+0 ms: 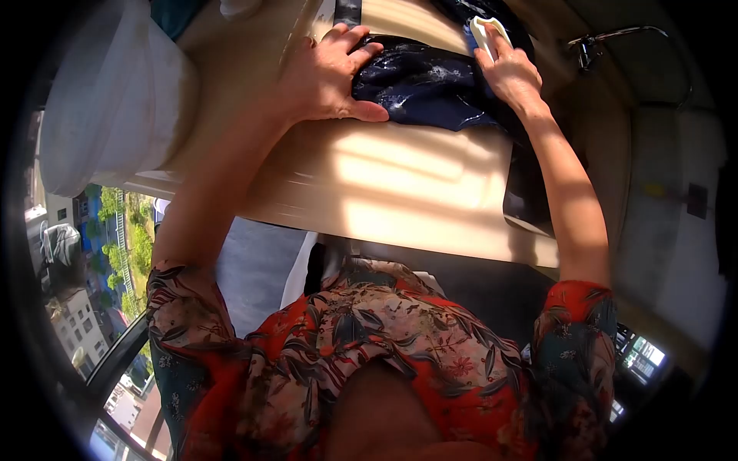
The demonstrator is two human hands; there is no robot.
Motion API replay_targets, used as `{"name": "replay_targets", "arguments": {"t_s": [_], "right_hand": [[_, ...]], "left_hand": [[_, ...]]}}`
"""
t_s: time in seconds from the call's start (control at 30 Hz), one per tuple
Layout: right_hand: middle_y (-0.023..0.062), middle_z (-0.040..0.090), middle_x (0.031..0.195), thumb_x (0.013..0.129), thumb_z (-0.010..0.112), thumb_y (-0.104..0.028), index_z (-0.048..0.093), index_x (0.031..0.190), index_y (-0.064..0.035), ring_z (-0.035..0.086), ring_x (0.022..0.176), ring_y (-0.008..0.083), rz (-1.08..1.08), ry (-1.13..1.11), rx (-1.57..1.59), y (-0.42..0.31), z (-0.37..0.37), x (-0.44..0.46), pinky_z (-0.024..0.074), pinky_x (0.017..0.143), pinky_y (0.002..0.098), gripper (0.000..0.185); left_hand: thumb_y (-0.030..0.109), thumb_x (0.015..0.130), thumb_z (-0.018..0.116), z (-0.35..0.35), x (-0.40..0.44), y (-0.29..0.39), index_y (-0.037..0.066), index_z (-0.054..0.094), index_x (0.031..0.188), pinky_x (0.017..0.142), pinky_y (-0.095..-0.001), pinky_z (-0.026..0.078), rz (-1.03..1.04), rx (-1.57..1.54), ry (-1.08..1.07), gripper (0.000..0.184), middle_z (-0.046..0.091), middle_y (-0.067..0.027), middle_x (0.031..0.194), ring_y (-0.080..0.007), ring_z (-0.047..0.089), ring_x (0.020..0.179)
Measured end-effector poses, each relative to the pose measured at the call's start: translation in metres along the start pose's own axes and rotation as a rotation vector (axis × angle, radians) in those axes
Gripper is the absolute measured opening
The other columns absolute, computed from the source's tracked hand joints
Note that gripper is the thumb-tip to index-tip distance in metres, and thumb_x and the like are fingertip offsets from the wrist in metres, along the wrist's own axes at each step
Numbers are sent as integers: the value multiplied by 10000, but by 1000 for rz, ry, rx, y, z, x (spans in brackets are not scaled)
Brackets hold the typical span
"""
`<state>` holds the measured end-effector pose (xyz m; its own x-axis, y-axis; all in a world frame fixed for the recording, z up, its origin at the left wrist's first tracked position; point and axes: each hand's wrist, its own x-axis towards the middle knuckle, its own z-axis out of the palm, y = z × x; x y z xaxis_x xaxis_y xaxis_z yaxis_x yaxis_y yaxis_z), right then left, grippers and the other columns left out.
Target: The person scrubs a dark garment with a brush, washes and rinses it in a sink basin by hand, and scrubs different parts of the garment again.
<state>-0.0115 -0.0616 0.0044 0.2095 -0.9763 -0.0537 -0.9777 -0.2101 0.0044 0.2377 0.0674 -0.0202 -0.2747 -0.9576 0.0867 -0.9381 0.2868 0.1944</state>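
A wet, dark navy garment (427, 81) with white streaks of suds lies over a cream washboard surface (415, 165). My left hand (327, 77) rests on its left end, fingers spread and thumb stretched along the near edge. In my right hand (511, 77) is a scrubbing brush (489, 38) with a white back and what look like blue bristles. The fingers close over the brush at the right part of the cloth. Whatever contact the bristles make is mostly hidden by the hand.
A chrome faucet (588, 52) stands at the right over a basin. More dark cloth hangs down into the basin (530, 192) beside my right forearm. At the left is a large whitish container or bag (115, 100), with a window behind it.
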Motion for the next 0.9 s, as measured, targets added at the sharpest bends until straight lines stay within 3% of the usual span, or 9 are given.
{"name": "replay_targets", "arguments": {"t_s": [0.13, 0.23, 0.3, 0.37, 0.4, 0.63, 0.73, 0.8, 0.9], "right_hand": [[132, 581, 1137, 842, 482, -415, 336, 1348, -234, 550, 1035, 319, -48, 0, 63, 16, 6, 7, 410, 899, 383, 557], [148, 542, 1173, 846, 445, -411, 312, 1350, -236, 538, 1050, 305, -57, -17, 224, 0, 2, 1, 408, 892, 376, 549], [143, 545, 1179, 822, 450, -423, 324, 1349, -177, 523, 1071, 312, -6, -85, 458, -44, 0, -28, 391, 909, 376, 595], [232, 489, 1194, 807, 480, -425, 329, 1355, -233, 494, 1082, 377, -40, -22, 508, -126, 15, -83, 385, 928, 407, 600], [257, 485, 1149, 799, 492, -448, 331, 1354, -267, 497, 1057, 402, 15, -71, 383, -160, 0, -110, 386, 926, 434, 606], [202, 606, 1028, 850, 453, -372, 323, 1344, -263, 592, 940, 363, 449, 79, 31, -52, -2, -88, 466, 822, 427, 523], [249, 589, 1013, 826, 456, -440, 315, 1342, -245, 552, 991, 399, 259, 112, 183, -120, 18, -87, 422, 871, 432, 570], [235, 541, 1116, 826, 445, -414, 411, 1279, -152, 557, 992, 371, 247, -116, 178, -177, -15, -110, 418, 900, 428, 524], [205, 576, 1072, 863, 410, -410, 435, 1239, -158, 572, 986, 336, 269, 69, 128, -104, -3, -107, 452, 853, 437, 453]], "left_hand": [[748, 575, 567, 5, -8, 3, 49, 417, 1286, 933, -589, 311, 55, -4, 59, 1008, 307, -174, 1373, -358, 289, 1271], [760, 564, 561, 15, -12, -7, 45, 426, 1277, 926, -604, 306, 100, 76, 148, 1019, 326, -176, 1361, -358, 300, 1262], [752, 561, 567, 14, -8, -9, 40, 426, 1274, 916, -621, 295, 124, 98, 132, 1018, 328, -181, 1359, -364, 293, 1265], [737, 563, 578, 12, -12, -14, 42, 427, 1275, 916, -624, 287, 118, 81, 66, 1006, 326, -182, 1360, -366, 289, 1268], [705, 560, 602, 6, -14, -22, 44, 427, 1277, 910, -630, 276, 264, -54, 24, 991, 323, -178, 1365, -361, 283, 1272], [728, 558, 587, 12, -23, -27, 46, 399, 1307, 972, -598, 206, 122, -129, 69, 1030, 295, -155, 1377, -319, 197, 1305], [727, 542, 597, 13, -22, -27, 47, 402, 1306, 975, -594, 203, 107, -144, 80, 1041, 309, -150, 1372, -312, 198, 1303], [723, 520, 611, 7, -20, -31, 51, 402, 1306, 973, -593, 205, 142, -84, 38, 1055, 320, -153, 1374, -310, 212, 1295], [717, 515, 618, 5, -25, -33, 54, 396, 1310, 965, -593, 216, 166, -131, 29, 1059, 322, -152, 1378, -309, 218, 1297]]}}
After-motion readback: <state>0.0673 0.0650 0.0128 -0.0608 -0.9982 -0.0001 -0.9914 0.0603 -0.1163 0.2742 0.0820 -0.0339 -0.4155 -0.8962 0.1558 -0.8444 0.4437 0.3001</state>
